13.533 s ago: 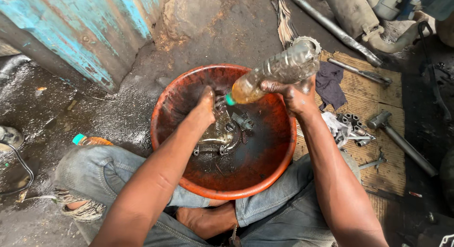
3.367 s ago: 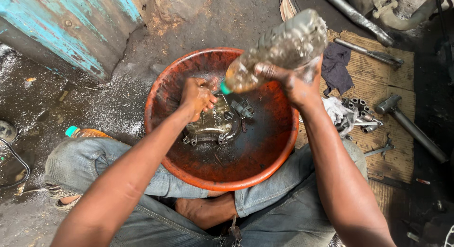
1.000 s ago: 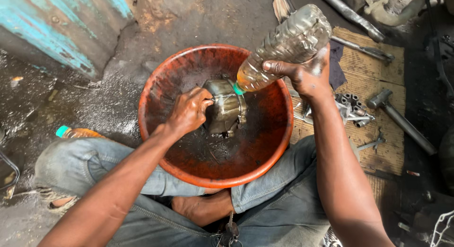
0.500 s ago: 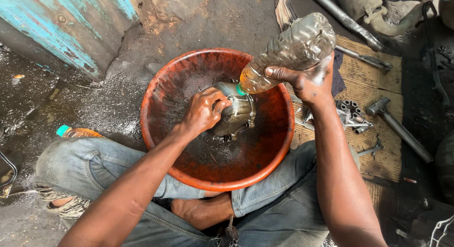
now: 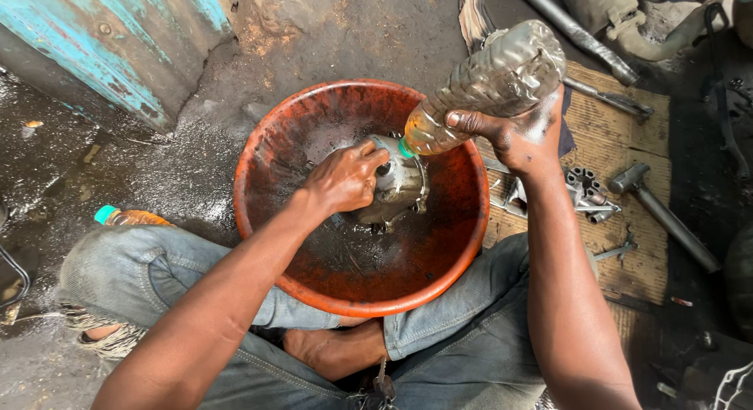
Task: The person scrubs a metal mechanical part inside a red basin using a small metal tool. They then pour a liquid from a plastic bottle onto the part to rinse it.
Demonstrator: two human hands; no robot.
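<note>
Sat cross-legged with the red basin point(image 5: 271, 155) between the knees, catching runoff. Left hand point(image 5: 345, 177) closed around the tilted metal casing point(image 5: 400, 186) inside it. Right hand point(image 5: 514, 131) clamped on the upended plastic bottle point(image 5: 490, 84), green neck aimed at the casing, amber liquid gathered there.

A rough repair workshop floor: oily ground, a hammer point(image 5: 663, 210), metal pipe point(image 5: 576, 33) and engine parts point(image 5: 587, 192) on cardboard point(image 5: 627, 245).
</note>
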